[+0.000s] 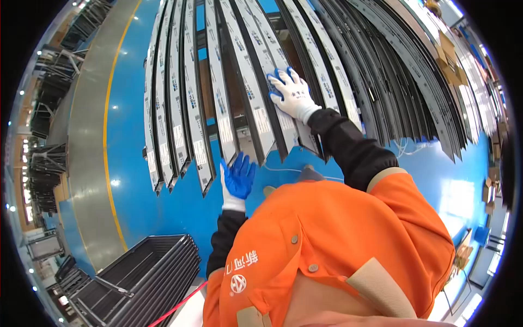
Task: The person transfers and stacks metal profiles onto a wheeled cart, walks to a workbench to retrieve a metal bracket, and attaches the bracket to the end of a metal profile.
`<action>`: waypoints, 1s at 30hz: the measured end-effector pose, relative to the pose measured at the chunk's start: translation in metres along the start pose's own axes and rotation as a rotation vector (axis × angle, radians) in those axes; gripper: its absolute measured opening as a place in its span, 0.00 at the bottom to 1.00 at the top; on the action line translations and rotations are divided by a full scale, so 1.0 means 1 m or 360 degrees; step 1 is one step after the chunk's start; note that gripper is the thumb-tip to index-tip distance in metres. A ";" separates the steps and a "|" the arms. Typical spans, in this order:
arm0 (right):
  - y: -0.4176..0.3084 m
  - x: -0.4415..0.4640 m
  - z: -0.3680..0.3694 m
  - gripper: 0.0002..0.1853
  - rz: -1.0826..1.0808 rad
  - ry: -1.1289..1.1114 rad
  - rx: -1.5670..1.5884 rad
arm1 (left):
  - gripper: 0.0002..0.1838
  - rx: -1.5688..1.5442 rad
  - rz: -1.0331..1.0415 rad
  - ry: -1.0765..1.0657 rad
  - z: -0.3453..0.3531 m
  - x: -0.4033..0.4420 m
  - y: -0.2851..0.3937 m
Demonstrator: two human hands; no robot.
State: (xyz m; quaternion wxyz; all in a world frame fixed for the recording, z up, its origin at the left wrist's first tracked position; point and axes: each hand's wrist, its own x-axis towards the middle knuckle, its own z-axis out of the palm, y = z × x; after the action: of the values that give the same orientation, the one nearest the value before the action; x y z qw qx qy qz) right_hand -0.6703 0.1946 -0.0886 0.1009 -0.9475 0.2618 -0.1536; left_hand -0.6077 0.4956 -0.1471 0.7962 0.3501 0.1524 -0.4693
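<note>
My right hand [294,95], in a white glove with blue fingertips, lies with spread fingers on a long profile covered in printed white film [271,57]. My left hand [238,177], palm showing blue, is open near the pointed end of another film-covered profile [224,117]. It holds nothing; whether its fingertips touch that profile is unclear. Several such profiles lie side by side with narrow gaps, their angled ends towards me.
Dark profiles [392,82] lie close together on the right. Stacked dark frames [141,283] stand at the lower left, near a red strap [178,306]. A thin white cable [283,169] runs over the blue floor [163,212]. Cardboard [449,60] is at the upper right.
</note>
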 end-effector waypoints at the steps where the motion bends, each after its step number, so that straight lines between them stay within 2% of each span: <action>1: -0.001 0.001 0.002 0.29 0.0002 0.0015 -0.0010 | 0.39 0.0057 0.0016 -0.0039 0.011 0.005 0.001; 2: -0.001 0.004 0.003 0.28 0.0000 0.0040 -0.0026 | 0.39 0.0063 0.0002 -0.0047 0.020 0.001 0.000; 4: 0.004 0.008 0.002 0.26 -0.0008 0.0092 -0.0068 | 0.38 -0.0005 -0.0229 -0.0374 0.037 -0.002 -0.007; 6: 0.008 0.007 0.003 0.26 -0.0003 0.0125 -0.0079 | 0.38 -0.0203 -0.0450 -0.0437 0.036 -0.008 -0.023; 7: 0.008 0.007 0.004 0.25 -0.0016 0.0155 -0.0077 | 0.38 -0.0186 -0.0455 -0.0449 0.056 -0.014 -0.024; 9: 0.007 0.009 0.006 0.25 -0.0041 0.0217 -0.0059 | 0.33 -0.0069 -0.0630 -0.0060 0.088 -0.028 -0.020; 10: 0.007 0.008 0.006 0.25 -0.0027 0.0230 -0.0049 | 0.33 -0.0047 -0.0630 -0.0060 0.082 -0.023 -0.020; 14: 0.007 0.006 0.002 0.23 -0.0024 0.0228 0.0033 | 0.27 0.0309 -0.0235 -0.0552 0.021 0.015 -0.028; 16: 0.005 0.005 -0.002 0.23 -0.0042 0.0244 0.0070 | 0.20 0.0257 -0.0218 -0.0557 0.008 0.004 -0.006; 17: 0.005 0.008 -0.003 0.23 -0.0055 0.0287 0.0060 | 0.19 0.0608 -0.0087 -0.0134 0.036 -0.018 0.007; 19: 0.004 0.006 -0.003 0.23 -0.0040 0.0272 0.0117 | 0.16 0.0633 -0.0190 0.0013 0.040 -0.029 0.017; 22: 0.003 0.005 -0.007 0.23 -0.0034 0.0240 0.0142 | 0.17 0.0745 -0.0292 -0.0045 0.013 -0.019 0.013; 24: 0.004 0.006 -0.007 0.23 -0.0005 0.0177 0.0166 | 0.21 0.0554 -0.0348 0.0139 0.013 -0.013 -0.002; 30: 0.003 0.007 -0.011 0.25 0.0026 0.0048 0.0196 | 0.26 0.0183 -0.0406 0.0194 -0.005 -0.004 -0.018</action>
State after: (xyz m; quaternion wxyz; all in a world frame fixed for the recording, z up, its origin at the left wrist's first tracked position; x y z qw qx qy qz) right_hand -0.6700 0.1873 -0.0774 0.1563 -0.9349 0.2611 -0.1828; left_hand -0.6251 0.4959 -0.1553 0.6980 0.4008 0.2165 -0.5525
